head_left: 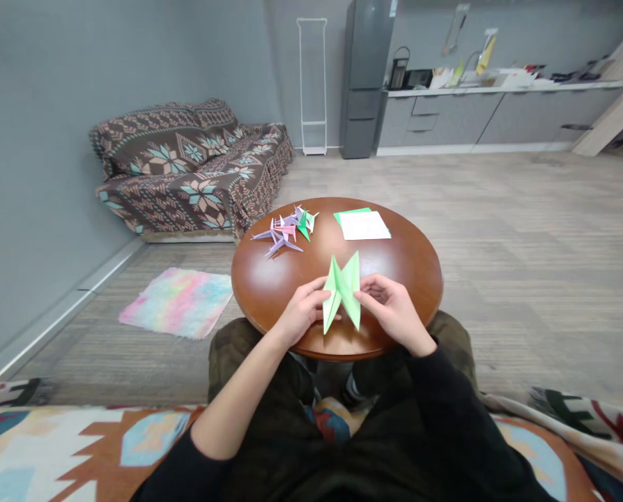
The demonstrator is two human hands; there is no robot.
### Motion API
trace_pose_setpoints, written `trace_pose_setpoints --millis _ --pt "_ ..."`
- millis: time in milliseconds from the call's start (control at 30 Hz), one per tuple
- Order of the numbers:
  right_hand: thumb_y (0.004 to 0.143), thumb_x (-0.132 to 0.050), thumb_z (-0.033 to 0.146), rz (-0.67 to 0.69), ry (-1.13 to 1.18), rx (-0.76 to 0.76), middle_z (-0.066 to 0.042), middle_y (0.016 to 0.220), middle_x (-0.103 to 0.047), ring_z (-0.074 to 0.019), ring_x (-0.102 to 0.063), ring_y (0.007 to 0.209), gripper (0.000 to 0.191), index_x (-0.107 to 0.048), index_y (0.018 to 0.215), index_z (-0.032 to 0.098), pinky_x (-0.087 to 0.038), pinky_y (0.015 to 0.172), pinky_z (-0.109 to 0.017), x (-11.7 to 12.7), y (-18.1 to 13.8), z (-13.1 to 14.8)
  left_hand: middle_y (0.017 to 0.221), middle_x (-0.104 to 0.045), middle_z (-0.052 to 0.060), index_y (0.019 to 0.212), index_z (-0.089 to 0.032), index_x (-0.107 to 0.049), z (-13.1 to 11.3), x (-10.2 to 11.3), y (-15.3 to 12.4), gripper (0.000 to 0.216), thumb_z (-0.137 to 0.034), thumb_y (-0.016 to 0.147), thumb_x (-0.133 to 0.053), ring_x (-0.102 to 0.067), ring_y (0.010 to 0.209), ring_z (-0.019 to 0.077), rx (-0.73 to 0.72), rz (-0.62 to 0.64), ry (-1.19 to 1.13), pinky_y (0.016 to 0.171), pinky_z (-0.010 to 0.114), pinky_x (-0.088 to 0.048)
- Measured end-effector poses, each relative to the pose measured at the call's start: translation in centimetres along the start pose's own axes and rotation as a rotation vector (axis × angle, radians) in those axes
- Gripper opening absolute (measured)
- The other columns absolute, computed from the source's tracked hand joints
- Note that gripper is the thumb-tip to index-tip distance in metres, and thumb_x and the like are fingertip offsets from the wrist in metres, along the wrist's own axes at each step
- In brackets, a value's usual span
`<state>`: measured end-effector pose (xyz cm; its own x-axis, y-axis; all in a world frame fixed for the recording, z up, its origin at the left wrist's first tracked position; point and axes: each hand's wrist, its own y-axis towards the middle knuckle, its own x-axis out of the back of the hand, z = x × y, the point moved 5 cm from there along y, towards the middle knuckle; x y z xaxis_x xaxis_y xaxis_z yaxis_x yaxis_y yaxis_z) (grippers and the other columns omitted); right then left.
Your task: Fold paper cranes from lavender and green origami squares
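Observation:
Between my hands, over the near part of the round table, is a light green folded origami paper (pixel 350 289) with pointed tips above and below. My left hand (pixel 307 307) pinches its left side, fingers partly behind the paper. My right hand (pixel 387 303) grips the right edge between thumb and fingers. Farther back on the left lie several folded paper cranes (pixel 285 230) in purple, pink and green. A stack of white and green paper sheets (pixel 364 225) rests at the back right of the table.
The brown round table (pixel 410 261) stands before my knees. A patterned covered sofa (pixel 186 167) is at the back left, with a pastel fluffy mat (pixel 178 301) on the floor. Behind are a white rack (pixel 312 124), a grey fridge (pixel 364 84) and a kitchen counter (pixel 500 89).

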<state>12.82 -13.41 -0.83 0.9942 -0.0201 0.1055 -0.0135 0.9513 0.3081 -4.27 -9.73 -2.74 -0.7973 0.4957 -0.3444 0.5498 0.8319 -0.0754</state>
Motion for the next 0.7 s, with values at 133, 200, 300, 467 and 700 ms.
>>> trace_pose_setpoints --millis 133,200,300,467,700 --pt "0.091 -0.069 0.032 -0.019 -0.083 0.026 -0.002 0.08 -0.066 -0.0179 -0.063 0.073 0.014 -0.064 0.094 0.02 -0.051 0.068 -0.031 0.0 -0.1 -0.3 0.116 -0.075 0.012 0.131 -0.015 -0.066 -0.1 0.8 0.3 0.055 -0.025 0.077 -0.066 -0.071 0.101 0.0299 -0.067 -0.115 0.061 0.087 0.042 -0.058" --pt "0.09 -0.068 0.03 -0.037 -0.141 0.037 -0.002 0.079 -0.064 -0.0177 -0.062 0.07 0.011 -0.063 0.094 0.02 -0.05 0.066 -0.031 0.1 -0.2 -0.3 0.119 -0.075 0.011 0.125 -0.014 -0.071 -0.6 1.2 0.3 0.051 -0.02 0.074 -0.067 -0.068 0.111 0.0315 -0.148 -0.173 0.184 0.1 0.043 -0.053" --pt "0.09 -0.067 0.029 -0.088 -0.186 0.046 -0.002 0.079 -0.065 -0.0179 -0.062 0.07 0.009 -0.063 0.093 0.021 -0.05 0.065 -0.031 0.6 -0.2 -0.3 0.118 -0.077 0.011 0.114 -0.013 -0.076 -1.1 1.5 0.3 0.042 -0.02 0.073 -0.07 -0.068 0.115 0.0327 -0.188 -0.21 0.273 0.105 0.041 -0.049" --pt "0.088 -0.069 0.03 -0.173 -0.097 0.023 -0.001 0.078 -0.067 -0.0177 -0.064 0.07 0.018 -0.057 0.099 0.022 -0.049 0.064 -0.03 1.4 -0.1 -0.6 0.108 -0.079 0.016 0.106 -0.01 -0.076 -0.2 2.1 0.0 0.042 -0.036 0.073 -0.081 -0.074 0.101 0.0349 -0.046 -0.339 0.034 0.094 0.044 -0.056" --pt "0.087 -0.071 0.03 -0.195 -0.032 0.012 0.003 0.074 -0.065 -0.016 -0.061 0.066 0.03 -0.052 0.11 0.024 -0.048 0.064 -0.029 1.7 -0.1 -0.9 0.104 -0.08 0.015 0.106 -0.01 -0.075 -0.2 2.1 -0.2 0.036 -0.031 0.077 -0.08 -0.076 0.097 0.0316 -0.014 -0.395 -0.09 0.095 0.043 -0.059"
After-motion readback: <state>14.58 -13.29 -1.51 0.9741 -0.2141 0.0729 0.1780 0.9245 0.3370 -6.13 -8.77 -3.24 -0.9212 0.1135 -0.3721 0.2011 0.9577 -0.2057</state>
